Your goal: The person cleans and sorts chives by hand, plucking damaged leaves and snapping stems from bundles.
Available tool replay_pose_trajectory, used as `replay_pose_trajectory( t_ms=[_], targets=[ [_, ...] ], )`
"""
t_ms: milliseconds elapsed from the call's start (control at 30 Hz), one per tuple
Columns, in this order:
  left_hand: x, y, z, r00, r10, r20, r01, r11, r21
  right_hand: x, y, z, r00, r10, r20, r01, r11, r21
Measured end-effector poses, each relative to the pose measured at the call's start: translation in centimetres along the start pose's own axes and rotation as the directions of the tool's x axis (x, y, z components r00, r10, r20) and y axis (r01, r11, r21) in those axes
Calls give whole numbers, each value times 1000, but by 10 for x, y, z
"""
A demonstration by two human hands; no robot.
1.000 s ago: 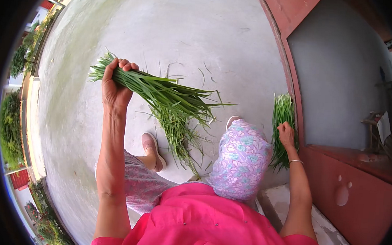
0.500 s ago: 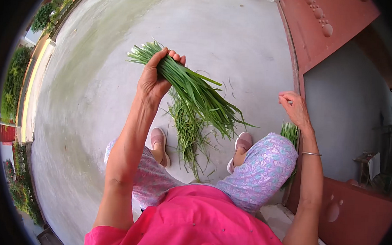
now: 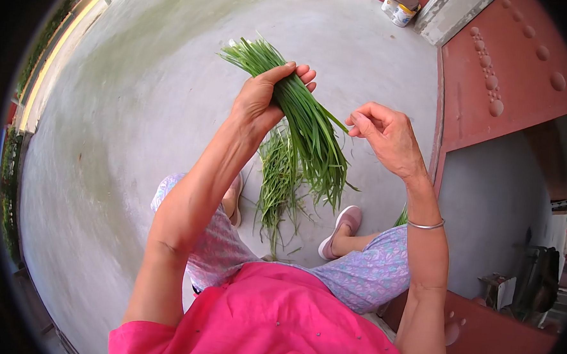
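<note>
A bundle of long green leafy stalks [image 3: 305, 124] slants across the middle, its pale ends at the upper left. My left hand [image 3: 265, 98] is wrapped round it near those ends. To the right of the bundle, my right hand [image 3: 386, 134] is closed in a pinch on the tip of one leaf that sticks out from the bundle. Below, a loose pile of green leaves [image 3: 277, 183] lies on the floor between my feet, partly hidden by the bundle.
More green stalks [image 3: 402, 215] show beside my right knee, mostly hidden. Red panels [image 3: 513, 67] stand along the right. A white bucket [image 3: 403, 15] is at the top of the grey concrete floor [image 3: 140, 105]. Assorted items [image 3: 502, 291] lie beyond the doorway.
My right hand has left the stalks on the right and come to the held bundle, pinching a leaf. My left hand and the bundle have moved rightward and up in view.
</note>
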State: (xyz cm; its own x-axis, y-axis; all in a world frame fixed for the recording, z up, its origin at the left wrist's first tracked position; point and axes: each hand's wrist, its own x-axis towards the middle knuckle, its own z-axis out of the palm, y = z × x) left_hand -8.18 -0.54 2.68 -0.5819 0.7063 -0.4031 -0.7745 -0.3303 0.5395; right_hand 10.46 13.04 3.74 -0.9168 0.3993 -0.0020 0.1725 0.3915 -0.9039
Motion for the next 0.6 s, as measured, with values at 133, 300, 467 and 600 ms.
replay_pose_trajectory(
  t_ms=[133,300,467,600],
  targets=[
    [6,-4,-5,999,21,-31,-20,1000,12,-6,12,13,995,46,83,-48,998,27],
    [11,-7,-11,997,39,-73,-37,999,28,-14,13,22,972,84,221,-95,995,40],
    [11,-3,-15,996,48,-73,-47,999,23,-17,26,19,942,128,311,-221,932,286],
    [9,-2,-14,996,41,-84,-40,999,15,-18,25,14,924,131,358,-283,865,414]
  ],
)
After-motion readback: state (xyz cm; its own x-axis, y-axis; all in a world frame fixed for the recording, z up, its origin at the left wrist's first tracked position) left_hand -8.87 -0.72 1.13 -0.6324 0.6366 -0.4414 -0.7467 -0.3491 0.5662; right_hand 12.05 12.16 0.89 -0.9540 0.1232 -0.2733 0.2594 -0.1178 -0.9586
